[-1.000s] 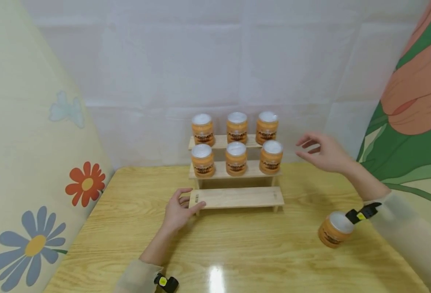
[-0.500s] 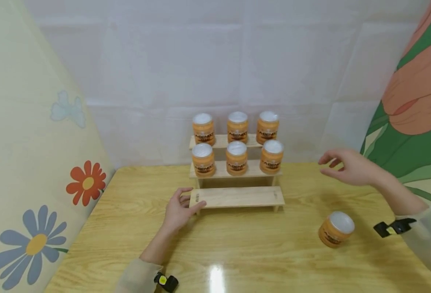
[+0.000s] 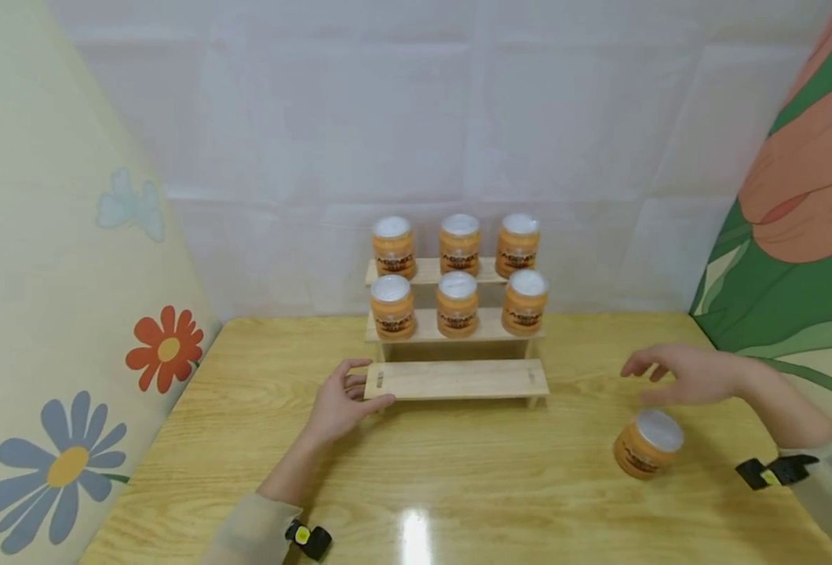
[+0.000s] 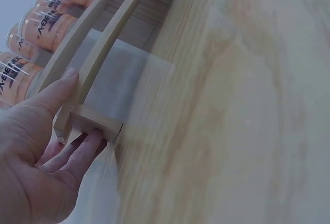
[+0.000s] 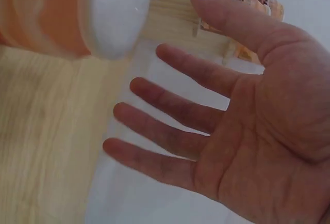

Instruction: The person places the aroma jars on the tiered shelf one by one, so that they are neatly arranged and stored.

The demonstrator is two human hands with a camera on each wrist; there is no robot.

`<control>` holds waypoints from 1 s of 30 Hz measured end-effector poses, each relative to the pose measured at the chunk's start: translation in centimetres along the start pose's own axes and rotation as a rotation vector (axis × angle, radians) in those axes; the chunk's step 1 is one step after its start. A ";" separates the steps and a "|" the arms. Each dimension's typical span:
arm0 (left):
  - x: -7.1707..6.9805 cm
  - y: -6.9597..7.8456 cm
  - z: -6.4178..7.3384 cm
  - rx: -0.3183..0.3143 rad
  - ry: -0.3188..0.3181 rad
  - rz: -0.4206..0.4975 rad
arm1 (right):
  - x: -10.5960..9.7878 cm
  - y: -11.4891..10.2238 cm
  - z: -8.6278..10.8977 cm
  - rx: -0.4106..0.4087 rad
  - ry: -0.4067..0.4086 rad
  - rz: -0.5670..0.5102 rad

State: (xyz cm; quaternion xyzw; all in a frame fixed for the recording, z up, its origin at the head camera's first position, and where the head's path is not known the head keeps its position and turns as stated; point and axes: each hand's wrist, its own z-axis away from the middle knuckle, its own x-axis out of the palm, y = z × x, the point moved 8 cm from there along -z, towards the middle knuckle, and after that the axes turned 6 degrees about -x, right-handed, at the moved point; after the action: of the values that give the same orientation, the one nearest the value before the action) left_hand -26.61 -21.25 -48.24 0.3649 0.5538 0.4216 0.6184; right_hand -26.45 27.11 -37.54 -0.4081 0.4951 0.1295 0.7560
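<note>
A three-tier wooden display rack [image 3: 458, 380] stands near the back of the table. My left hand [image 3: 340, 406] holds the left end of its lowest tier; in the left wrist view the thumb lies on the board and the fingers curl against the support below. Off to the right, a single orange jar [image 3: 640, 451] with a white lid stands on the table. Just above and behind that jar hovers my right hand [image 3: 702, 375], apart from it. Its fingers [image 5: 170, 105] are extended and spread in the right wrist view, with nothing in the palm.
Several matching orange jars [image 3: 457, 310] stand in two rows on the rack's middle and top tiers. The lowest tier is bare wood. Behind the wooden table [image 3: 501, 502] hangs a white cloth [image 3: 317, 141]; painted panels flank both sides.
My right hand has moved right and away from the rack, then lowered toward the single jar. My left hand keeps its hold on the rack.
</note>
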 end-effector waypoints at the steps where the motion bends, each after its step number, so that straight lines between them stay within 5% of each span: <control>1: 0.0 0.0 0.0 -0.002 -0.001 0.002 | 0.4 0.0 0.0 0.000 -0.019 0.002; 9: 0.0 0.0 0.0 -0.005 -0.005 -0.011 | 2.9 -0.1 0.0 0.077 -0.165 -0.073; 16: 0.0 0.0 0.1 -0.006 0.003 -0.027 | 4.4 -0.8 -0.2 0.113 -0.215 -0.101; 24: 0.1 0.1 0.1 -0.005 0.002 -0.033 | 4.4 -1.7 -0.6 0.033 -0.212 -0.050; 30: 0.1 0.1 0.1 -0.012 0.004 -0.033 | 2.8 -2.6 -1.2 -0.052 -0.135 0.011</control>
State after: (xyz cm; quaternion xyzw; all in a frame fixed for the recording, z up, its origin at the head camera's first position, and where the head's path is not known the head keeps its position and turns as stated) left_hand -26.48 -21.12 -48.18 0.3512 0.5585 0.4151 0.6264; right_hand -24.38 24.00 -38.87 -0.4155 0.4417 0.1738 0.7759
